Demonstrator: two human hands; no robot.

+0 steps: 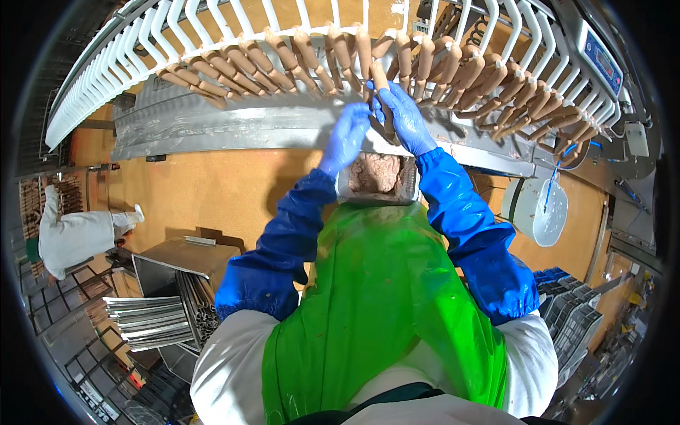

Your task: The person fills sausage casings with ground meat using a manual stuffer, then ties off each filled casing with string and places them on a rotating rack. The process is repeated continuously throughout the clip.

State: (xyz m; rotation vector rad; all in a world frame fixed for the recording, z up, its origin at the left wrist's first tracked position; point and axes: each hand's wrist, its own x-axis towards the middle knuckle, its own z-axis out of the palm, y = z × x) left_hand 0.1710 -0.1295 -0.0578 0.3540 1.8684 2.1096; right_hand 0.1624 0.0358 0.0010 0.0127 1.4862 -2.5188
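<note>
Green apron (379, 297), worn over white sleeves, lies nearest the camera, with shiny blue oversleeves (464, 202) on both forearms. At the far end of those arms, a tan sausage link (380, 76) is held above the metal counter (234, 133). Its long axis runs almost straight away from the person, the far end tipped slightly left and pointing at the white hooks (170, 35). Of the 2 blue-gloved hands, the right hand (405, 119) pinches the link between thumb and fingers; the left hand (347, 138) is close beside it with fingers bent, and whether they grip anything cannot be told. More sausages (262, 64) hang from the hooks to both sides. Between the forearms, just beyond the apron, is a container of pinkish meat (374, 173). Farther right hangs a white bucket (545, 212); well apart at left, a co-worker in white (74, 237) and stacked metal bars (145, 322).
</note>
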